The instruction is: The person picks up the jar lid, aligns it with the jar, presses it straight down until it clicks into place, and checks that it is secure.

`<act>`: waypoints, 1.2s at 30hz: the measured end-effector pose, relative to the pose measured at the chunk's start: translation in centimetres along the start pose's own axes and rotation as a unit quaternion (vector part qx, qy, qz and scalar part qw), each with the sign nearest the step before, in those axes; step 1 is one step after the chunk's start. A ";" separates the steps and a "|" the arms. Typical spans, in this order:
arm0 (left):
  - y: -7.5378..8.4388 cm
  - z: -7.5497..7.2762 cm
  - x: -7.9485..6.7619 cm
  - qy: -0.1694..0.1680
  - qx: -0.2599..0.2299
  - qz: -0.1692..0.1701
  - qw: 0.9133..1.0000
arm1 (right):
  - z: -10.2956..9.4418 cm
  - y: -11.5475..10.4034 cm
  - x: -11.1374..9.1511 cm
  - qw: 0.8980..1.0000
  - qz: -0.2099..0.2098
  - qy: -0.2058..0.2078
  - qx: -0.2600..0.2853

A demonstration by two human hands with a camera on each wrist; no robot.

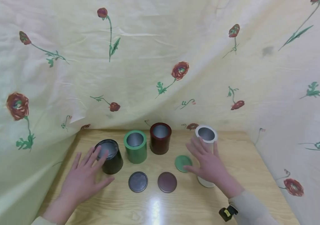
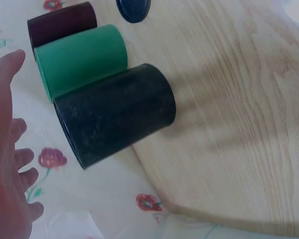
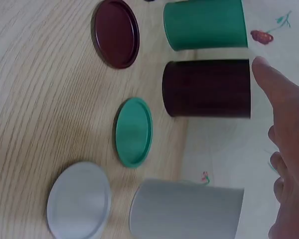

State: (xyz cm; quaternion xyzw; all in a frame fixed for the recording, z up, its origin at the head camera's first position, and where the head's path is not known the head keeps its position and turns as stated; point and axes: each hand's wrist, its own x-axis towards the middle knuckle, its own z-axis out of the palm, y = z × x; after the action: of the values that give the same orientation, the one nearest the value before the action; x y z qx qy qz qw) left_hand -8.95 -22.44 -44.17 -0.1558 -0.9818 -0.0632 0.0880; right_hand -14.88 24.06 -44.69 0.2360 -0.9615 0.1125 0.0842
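Note:
My left hand (image 1: 83,178), fingers spread and holding nothing, is over the table beside the open black canister (image 1: 113,162). In the left wrist view that black canister (image 2: 117,114) is nearest, with the green canister (image 2: 84,59) behind it. My right hand (image 1: 208,164) hovers with spread fingers in front of the open white canister (image 1: 206,133), hiding part of it. It holds nothing. A green lid (image 1: 183,163) lies just left of this hand. Partly beneath it is a white lid (image 3: 79,201). An open dark red canister (image 1: 160,143) and the green canister (image 1: 136,153) stand between the hands.
A black lid (image 1: 138,182) and a dark red lid (image 1: 167,182) lie flat in front of the canisters on the wooden table (image 1: 120,206). Flower-patterned cloth (image 1: 148,47) hangs behind and along both sides. A dark band with a buckle (image 1: 227,213) is at the right sleeve.

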 end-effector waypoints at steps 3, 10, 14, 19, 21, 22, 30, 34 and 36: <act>0.4 0.2 0.2 -0.006 0.003 0.011 1.000 | 0.4 -0.5 0.5 1.000 -0.011 -0.011 -0.010; 0.6 1.4 0.1 0.016 0.018 0.057 0.998 | 2.3 -1.9 1.5 0.999 -0.045 0.001 -0.010; 0.9 2.4 -0.2 0.045 0.027 0.088 0.995 | 3.4 -2.7 1.8 0.998 -0.063 0.002 -0.019; 1.5 3.9 -0.5 0.062 0.024 0.125 0.990 | 4.5 -3.7 2.0 0.997 -0.073 -0.009 -0.016; 1.6 4.7 -0.7 0.064 0.023 0.138 0.988 | 4.9 -4.1 2.1 0.997 -0.077 -0.019 -0.019; 1.7 5.1 -0.8 0.066 0.022 0.143 0.987 | 5.2 -4.3 2.1 0.996 -0.080 -0.024 -0.023; 2.5 7.4 -1.4 0.070 0.005 0.149 0.986 | 6.5 -5.3 2.3 0.994 -0.098 -0.041 -0.004; 2.8 8.4 -1.7 0.056 0.003 0.137 0.989 | 7.0 -5.6 2.5 0.993 -0.103 -0.048 0.008; 2.9 9.0 -1.8 0.049 0.000 0.130 0.990 | 7.4 -5.8 2.7 0.993 -0.106 -0.054 0.009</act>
State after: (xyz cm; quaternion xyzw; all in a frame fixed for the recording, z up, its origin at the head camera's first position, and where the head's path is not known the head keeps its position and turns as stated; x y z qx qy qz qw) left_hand -7.71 -18.89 -52.99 -0.2785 -0.9478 -0.0592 0.1435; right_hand -15.26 15.95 -50.22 0.3436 -0.9330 0.0987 0.0412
